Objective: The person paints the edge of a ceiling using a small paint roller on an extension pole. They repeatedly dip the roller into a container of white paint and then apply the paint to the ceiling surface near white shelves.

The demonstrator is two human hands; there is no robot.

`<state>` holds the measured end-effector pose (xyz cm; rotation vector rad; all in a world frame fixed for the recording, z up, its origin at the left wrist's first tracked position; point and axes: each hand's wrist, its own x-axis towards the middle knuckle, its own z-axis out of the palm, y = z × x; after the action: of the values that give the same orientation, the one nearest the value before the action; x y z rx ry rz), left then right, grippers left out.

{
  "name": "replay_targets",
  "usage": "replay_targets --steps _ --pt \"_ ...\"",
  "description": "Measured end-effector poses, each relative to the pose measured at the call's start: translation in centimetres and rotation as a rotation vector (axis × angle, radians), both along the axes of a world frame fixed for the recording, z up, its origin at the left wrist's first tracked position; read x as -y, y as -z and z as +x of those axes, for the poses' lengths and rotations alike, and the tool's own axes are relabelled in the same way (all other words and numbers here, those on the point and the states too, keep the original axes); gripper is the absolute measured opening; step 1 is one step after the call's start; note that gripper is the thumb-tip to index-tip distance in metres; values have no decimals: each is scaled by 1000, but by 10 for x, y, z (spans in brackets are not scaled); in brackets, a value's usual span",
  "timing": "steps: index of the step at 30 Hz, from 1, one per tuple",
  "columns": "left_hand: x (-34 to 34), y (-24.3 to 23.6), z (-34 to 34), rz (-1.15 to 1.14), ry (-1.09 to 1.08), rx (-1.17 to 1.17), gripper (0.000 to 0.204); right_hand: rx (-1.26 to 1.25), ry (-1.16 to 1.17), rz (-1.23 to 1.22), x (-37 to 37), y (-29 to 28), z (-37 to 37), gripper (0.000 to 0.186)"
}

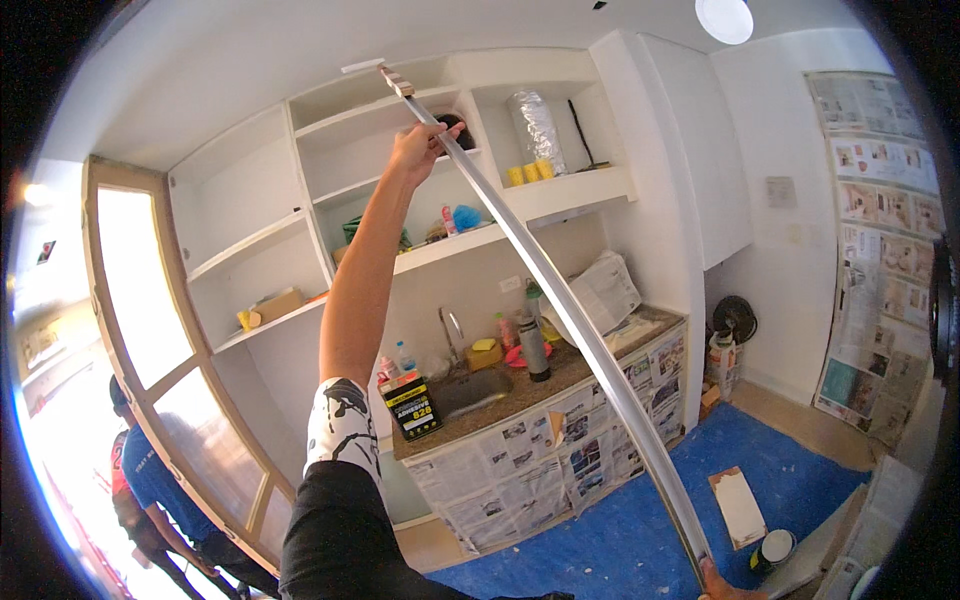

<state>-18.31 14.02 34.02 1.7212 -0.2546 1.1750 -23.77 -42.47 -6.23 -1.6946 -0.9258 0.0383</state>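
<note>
A long, silvery metal bar (555, 285) slants across the view from upper left to lower right. My left hand (415, 150), arm stretched up, is closed round it near its top end. At that end a short wooden piece (397, 82) is fixed, and beside it a white strip (362, 66) shows close to the ceiling; whether the two touch I cannot tell. My right hand (725, 585) grips the bar low down at the bottom edge, partly cut off by the frame. Behind the bar are open white shelves (415, 262).
A counter (455, 435) with a sink, bottles and a black-and-yellow can (411, 405) stands ahead. Blue sheeting (620, 520) covers the floor, bearing a white board (738, 508) and an open paint can (775, 548). Two people (165, 480) are beyond the wood-framed door (170, 340) at left.
</note>
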Motion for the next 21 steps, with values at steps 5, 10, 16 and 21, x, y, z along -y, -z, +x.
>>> replay_targets --steps 5,10,16,21 --pt "-15 -3 6 44 35 -40 39 18 16 24 -20 1 6 18" --pt "-28 -12 21 -24 33 -4 22 21 43 -12 -34 0 9 17" --pt "-47 -32 39 -53 54 9 25 99 42 -21 -48 -14 23 21" --pt "-56 -42 43 -95 53 73 26 76 40 -7 -60 -24 28 33"
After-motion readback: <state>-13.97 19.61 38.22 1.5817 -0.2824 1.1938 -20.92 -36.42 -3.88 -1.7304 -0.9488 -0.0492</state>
